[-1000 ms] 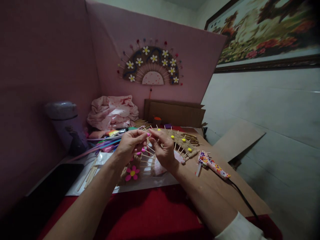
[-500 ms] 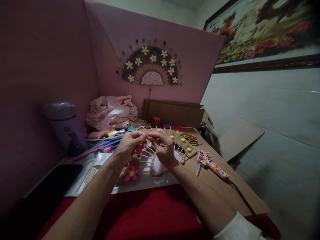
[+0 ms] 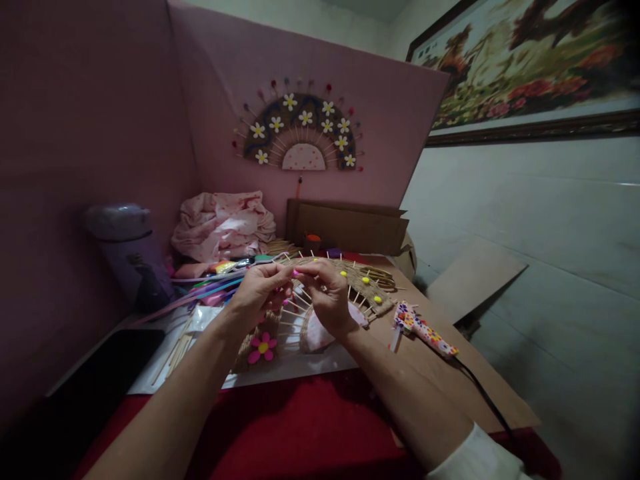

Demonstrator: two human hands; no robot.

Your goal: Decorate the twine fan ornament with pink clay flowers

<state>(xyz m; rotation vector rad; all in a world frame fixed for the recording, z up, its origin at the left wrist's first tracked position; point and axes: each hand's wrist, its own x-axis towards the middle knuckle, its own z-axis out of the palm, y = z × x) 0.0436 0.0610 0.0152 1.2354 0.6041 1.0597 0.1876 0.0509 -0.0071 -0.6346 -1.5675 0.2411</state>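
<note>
Fingertips of my left hand and my right hand meet in a pinch over a small pink piece of clay, mostly covered by the fingers. Both hands are closed. They hover above a half-round fan of twine woven on thin sticks, lying on the table. One pink flower with a yellow centre is on the fan's near left end, and several yellow dots run along its right side. Its polka-dotted pink centre is partly behind my right wrist.
A flower-patterned glue gun with a black cord lies on the cardboard at right. A black flat object, thin sticks and a purple tumbler stand left. Behind are pink cloth, folded cardboard and a finished fan.
My hands stay in nearly the same place, still pinching the pink piece. The fingers have shifted only very slightly.
</note>
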